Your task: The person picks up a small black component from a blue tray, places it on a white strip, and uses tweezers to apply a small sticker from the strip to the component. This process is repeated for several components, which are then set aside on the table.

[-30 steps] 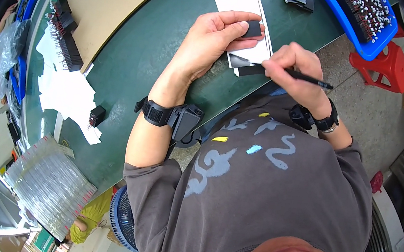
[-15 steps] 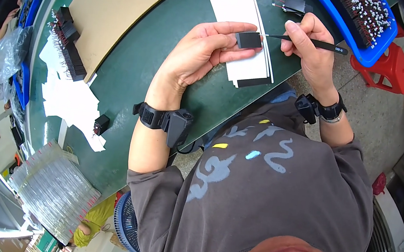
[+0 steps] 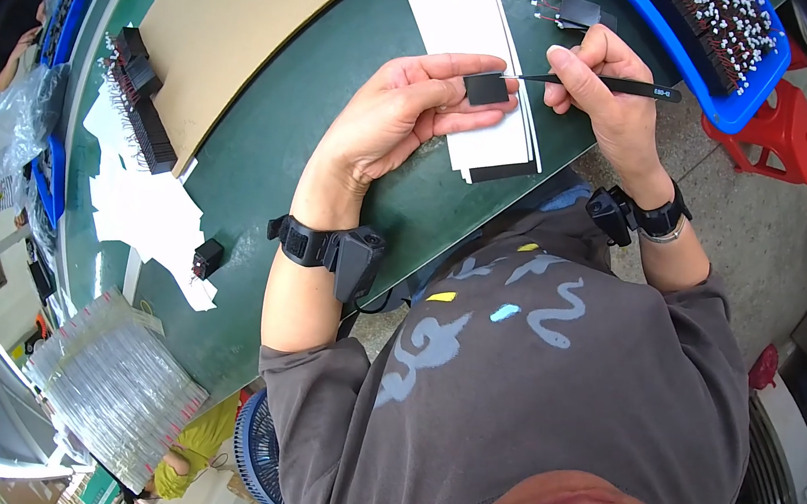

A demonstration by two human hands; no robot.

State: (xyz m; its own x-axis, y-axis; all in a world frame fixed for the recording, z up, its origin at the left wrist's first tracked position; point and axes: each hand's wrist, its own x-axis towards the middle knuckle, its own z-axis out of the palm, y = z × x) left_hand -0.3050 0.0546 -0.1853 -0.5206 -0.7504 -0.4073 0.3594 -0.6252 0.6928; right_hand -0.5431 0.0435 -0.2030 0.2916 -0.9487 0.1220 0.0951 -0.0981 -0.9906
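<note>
My left hand point(image 3: 409, 110) is closed on a flat, dark rectangular block point(image 3: 487, 89), held between thumb and fingers over a stack of white sheets point(image 3: 449, 21). Black tweezers point(image 3: 635, 87) are pinched in my right hand point(image 3: 606, 94). Their thin tips reach the block's upper right edge, beside my left fingertips; whether they grip anything there is too small to tell. Beyond my right hand lie several similar dark blocks point(image 3: 580, 13) with thin wires and white connectors.
A blue tray point(image 3: 739, 120) full of wired black pieces stands at the far right, above a red stool point(image 3: 770, 136). Leftward on the green table point(image 3: 278, 126) are a tan board point(image 3: 243, 1), a row of black blocks point(image 3: 149, 125), white paper point(image 3: 149, 211) and a single block point(image 3: 208, 257).
The block in my left hand has tilted, showing more of its broad face. My right hand and the tweezers have shifted slightly left.
</note>
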